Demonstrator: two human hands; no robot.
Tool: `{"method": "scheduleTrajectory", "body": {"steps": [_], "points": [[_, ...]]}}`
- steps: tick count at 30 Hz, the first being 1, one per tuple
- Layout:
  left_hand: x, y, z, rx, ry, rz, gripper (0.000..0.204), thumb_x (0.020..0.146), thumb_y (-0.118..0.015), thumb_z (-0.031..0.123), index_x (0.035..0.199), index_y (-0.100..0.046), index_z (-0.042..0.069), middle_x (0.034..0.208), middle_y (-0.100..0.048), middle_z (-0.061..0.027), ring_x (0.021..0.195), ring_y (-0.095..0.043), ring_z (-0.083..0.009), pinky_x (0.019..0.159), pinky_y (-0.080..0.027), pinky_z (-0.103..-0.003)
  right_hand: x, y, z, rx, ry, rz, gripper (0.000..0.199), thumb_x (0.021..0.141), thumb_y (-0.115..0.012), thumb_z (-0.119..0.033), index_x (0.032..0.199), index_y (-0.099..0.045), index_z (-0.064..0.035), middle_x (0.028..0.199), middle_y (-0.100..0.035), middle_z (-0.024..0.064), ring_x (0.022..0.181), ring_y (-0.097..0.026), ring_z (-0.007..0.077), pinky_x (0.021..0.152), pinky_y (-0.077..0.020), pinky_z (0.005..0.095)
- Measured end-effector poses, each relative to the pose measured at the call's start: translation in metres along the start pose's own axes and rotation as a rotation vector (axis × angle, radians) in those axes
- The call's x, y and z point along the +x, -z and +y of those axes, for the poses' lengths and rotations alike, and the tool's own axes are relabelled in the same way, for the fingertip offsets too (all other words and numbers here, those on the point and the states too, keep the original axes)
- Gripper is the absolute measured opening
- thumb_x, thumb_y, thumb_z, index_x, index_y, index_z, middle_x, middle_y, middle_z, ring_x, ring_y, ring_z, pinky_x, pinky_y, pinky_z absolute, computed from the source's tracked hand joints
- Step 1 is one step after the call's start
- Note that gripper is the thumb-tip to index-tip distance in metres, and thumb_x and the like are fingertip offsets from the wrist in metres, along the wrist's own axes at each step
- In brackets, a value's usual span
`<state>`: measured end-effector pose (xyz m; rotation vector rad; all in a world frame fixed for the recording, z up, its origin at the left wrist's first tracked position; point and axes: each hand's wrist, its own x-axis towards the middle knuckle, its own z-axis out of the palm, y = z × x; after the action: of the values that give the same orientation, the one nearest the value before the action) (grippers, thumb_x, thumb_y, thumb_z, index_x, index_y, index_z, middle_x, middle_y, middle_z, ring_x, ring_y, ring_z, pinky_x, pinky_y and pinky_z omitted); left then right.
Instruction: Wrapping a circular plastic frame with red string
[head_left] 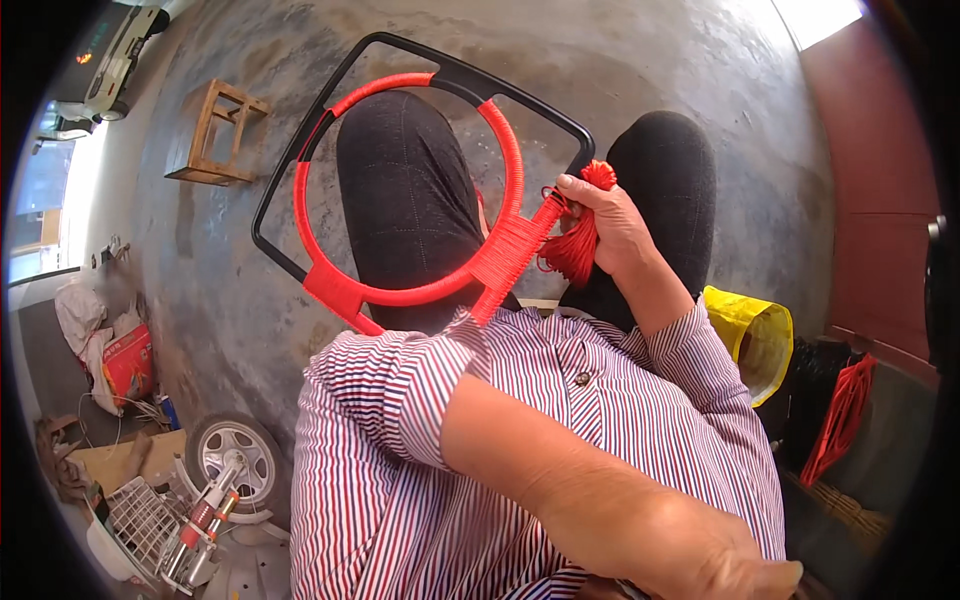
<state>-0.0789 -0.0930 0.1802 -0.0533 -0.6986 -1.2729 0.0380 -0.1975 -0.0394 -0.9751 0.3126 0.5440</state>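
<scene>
A frame of black bars [548,112] around a ring, much of it bound in red cord [511,165], is held over a seated person's black-clad thighs [660,170]. The right hand [612,225] pinches its right-hand bar between thumb and fingers, beside a tuft of red strands [572,252]. The left hand [735,572] reaches across the striped shirt [600,410]; its fingers lie out of view, so its grip cannot be told. Wrapping appears to be the step in hand, as black gaps remain on the ring. The next move likely calls for a steady right-hand hold and cord kept taut, turns laid close.
</scene>
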Motion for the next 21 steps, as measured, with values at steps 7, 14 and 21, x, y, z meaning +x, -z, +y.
{"method": "scheduleTrajectory", "body": {"steps": [7,14,21], "points": [[0.000,0.016,-0.018,-0.063,-0.227,-0.112,0.058,0.111,-0.033,0.033,0.132,-0.052,-0.018,0.124,-0.065,-0.0218,0.115,-0.061,-0.0272,0.102,-0.045,-0.035,-0.006,-0.007,-0.007,-0.020,0.009,-0.004,0.013,0.088,-0.077,-0.013,0.087,-0.067,-0.0049,0.074,-0.061,0.0008,0.065,-0.056,0.0110,0.062,-0.0468,0.0291],[-0.007,0.012,-0.025,-0.144,-0.183,-0.078,0.059,0.107,-0.039,0.035,0.131,-0.053,-0.017,0.124,-0.064,-0.0235,0.116,-0.060,-0.0305,0.102,-0.045,-0.039,-0.003,-0.001,-0.004,0.005,0.007,-0.017,0.013,0.087,-0.078,-0.013,0.084,-0.067,-0.0056,0.074,-0.062,0.0010,0.065,-0.056,0.0106,0.063,-0.0458,0.0279],[-0.031,0.030,-0.005,0.018,0.051,-0.036,0.044,0.104,-0.046,0.034,0.115,-0.061,-0.006,0.099,-0.069,-0.0135,0.095,-0.068,-0.0224,0.082,-0.054,-0.033,-0.002,-0.001,-0.001,0.010,0.031,-0.033,0.014,0.086,-0.078,-0.012,0.082,-0.066,-0.0062,0.072,-0.060,0.0006,0.062,-0.056,0.0106,0.059,-0.0466,0.0275]]}}
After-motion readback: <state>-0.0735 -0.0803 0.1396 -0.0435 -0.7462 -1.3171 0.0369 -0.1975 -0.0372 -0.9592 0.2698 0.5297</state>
